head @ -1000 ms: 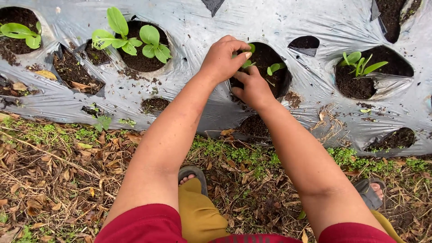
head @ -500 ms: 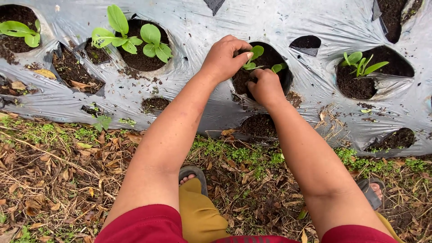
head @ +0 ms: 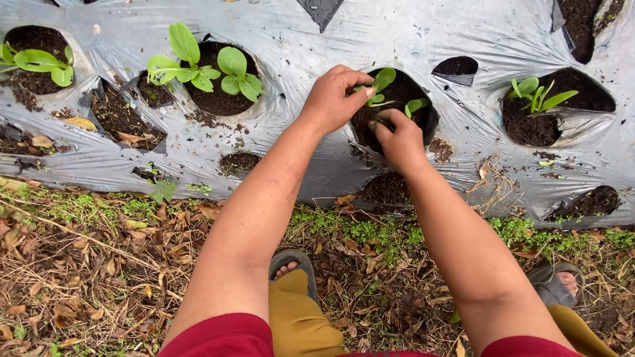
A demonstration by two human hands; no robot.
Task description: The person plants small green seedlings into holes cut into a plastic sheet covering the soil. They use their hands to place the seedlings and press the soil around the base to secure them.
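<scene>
Since a second ago our right hand (head: 401, 140) has slid up into the hole (head: 423, 122). On the left, two seedlings (head: 205, 66) stand in another hole of the plastic sheet (head: 297, 33). Our left hand (head: 334, 99) pinches the stem of the small seedling (head: 378, 89), upright in the soil. Our right hand's fingertips (head: 380, 123) press the soil just beside it, grasping nothing. Farther right grows another plant (head: 537, 94).

Bare forearms, with a left hand (head: 333, 99) and a right hand (head: 399, 137) free of gloves or rings. Dark red short sleeves (head: 221, 336), mustard-yellow trousers (head: 297, 317). Grey open-toed sandals (head: 294, 259), well below the fingers.
</scene>
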